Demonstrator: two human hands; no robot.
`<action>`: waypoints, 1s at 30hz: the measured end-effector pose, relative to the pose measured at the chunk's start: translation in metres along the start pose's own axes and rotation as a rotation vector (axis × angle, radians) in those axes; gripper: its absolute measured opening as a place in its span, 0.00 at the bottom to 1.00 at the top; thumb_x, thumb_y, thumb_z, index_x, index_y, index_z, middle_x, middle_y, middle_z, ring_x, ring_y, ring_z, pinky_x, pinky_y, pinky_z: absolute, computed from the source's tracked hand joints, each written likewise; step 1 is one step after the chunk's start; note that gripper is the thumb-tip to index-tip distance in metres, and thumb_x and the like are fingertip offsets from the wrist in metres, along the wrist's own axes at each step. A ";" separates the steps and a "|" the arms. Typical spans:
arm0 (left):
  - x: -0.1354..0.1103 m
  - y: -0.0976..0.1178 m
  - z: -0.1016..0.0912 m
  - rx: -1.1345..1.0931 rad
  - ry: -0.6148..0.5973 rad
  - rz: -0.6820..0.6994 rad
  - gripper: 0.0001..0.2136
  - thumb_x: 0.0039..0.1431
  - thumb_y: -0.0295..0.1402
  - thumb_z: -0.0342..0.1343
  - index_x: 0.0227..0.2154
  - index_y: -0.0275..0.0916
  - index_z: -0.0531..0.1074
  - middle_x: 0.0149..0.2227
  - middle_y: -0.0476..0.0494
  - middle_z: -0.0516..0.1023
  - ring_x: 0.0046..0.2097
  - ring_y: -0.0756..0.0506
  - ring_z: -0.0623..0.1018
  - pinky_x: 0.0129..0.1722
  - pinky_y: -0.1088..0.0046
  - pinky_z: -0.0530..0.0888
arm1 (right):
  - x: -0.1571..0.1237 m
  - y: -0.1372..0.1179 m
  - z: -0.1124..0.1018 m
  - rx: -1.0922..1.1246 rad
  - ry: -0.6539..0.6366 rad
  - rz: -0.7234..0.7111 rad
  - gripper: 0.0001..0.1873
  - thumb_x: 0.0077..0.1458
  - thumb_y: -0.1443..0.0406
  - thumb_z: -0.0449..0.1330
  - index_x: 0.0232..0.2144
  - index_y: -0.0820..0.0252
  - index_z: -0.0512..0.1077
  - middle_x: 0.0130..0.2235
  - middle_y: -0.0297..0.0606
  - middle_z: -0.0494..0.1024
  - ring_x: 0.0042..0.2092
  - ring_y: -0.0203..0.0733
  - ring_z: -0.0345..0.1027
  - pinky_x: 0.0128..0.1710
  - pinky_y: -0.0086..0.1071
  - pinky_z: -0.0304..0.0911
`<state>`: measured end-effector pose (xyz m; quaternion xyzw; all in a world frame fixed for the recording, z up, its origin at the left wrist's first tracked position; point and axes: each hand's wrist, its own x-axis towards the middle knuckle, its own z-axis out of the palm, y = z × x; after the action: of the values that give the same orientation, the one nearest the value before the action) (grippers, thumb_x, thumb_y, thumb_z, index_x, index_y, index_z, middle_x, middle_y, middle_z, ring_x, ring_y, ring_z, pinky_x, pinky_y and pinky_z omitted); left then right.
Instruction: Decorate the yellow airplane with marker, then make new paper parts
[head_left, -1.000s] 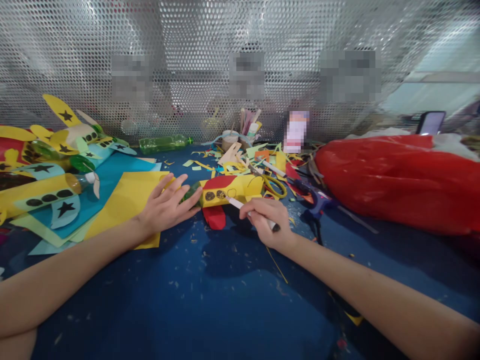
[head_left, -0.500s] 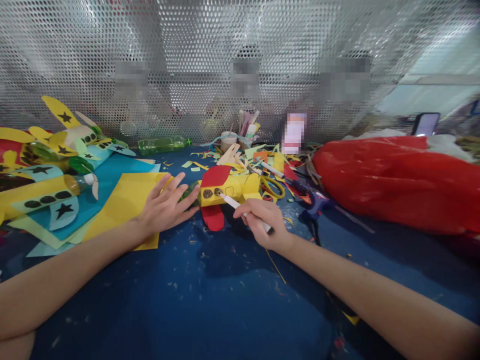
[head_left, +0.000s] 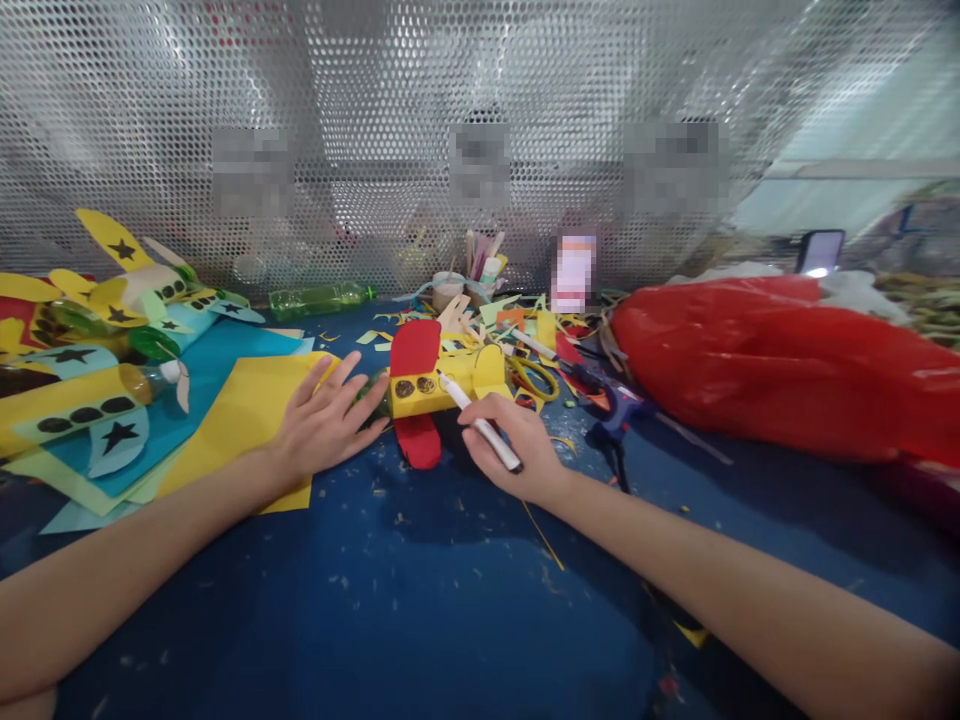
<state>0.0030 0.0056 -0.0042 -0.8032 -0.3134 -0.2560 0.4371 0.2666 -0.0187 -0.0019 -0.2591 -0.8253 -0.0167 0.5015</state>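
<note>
- Two bare hands work at a yellow model plane near mid-view, at or just above the blue table top; its underside contact is hidden. With twelve o'clock pointing away from the person, its green bottle end points to nine and its paper tail to three.
- The left hand is open, fingers spread, fingertips at the green end; how hard they press, I cannot tell.
- The right hand comes in from four o'clock, closed round a white marker whose tip is at the second dark circle.
- It looks very light, so it would probably skid or roll under a firm pen stroke.
- The bottle should be smooth, slightly slippery and springy; the paper sleeve, grippier but easily dented.
- The red wings, one at eleven, one at seven, seem thin and likely to bend or tear; so does the tail.
- Best hold: lightly round the green end, clear of wings and fresh ink, which may smear.
</note>
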 end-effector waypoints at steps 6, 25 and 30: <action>-0.002 0.000 0.001 -0.070 0.010 -0.013 0.26 0.62 0.42 0.54 0.61 0.42 0.62 0.43 0.44 0.80 0.58 0.38 0.73 0.64 0.59 0.58 | 0.000 0.001 -0.004 0.028 -0.055 0.021 0.07 0.58 0.71 0.53 0.34 0.57 0.69 0.29 0.35 0.75 0.29 0.36 0.68 0.29 0.29 0.63; -0.001 0.000 -0.001 0.003 0.038 0.040 0.21 0.63 0.42 0.54 0.55 0.37 0.70 0.40 0.44 0.80 0.56 0.39 0.74 0.66 0.59 0.56 | -0.002 0.001 -0.003 0.028 -0.071 0.054 0.12 0.56 0.75 0.49 0.31 0.57 0.70 0.26 0.33 0.74 0.24 0.34 0.64 0.24 0.28 0.59; -0.002 -0.001 0.000 -0.056 0.024 0.021 0.23 0.61 0.40 0.56 0.58 0.39 0.67 0.40 0.42 0.80 0.57 0.38 0.73 0.65 0.58 0.59 | -0.002 0.002 -0.003 0.031 -0.088 0.061 0.12 0.56 0.74 0.49 0.30 0.57 0.70 0.26 0.33 0.74 0.24 0.33 0.64 0.25 0.28 0.59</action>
<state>0.0012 0.0057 -0.0052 -0.8152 -0.2925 -0.2698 0.4208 0.2706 -0.0182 -0.0026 -0.2767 -0.8385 0.0226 0.4689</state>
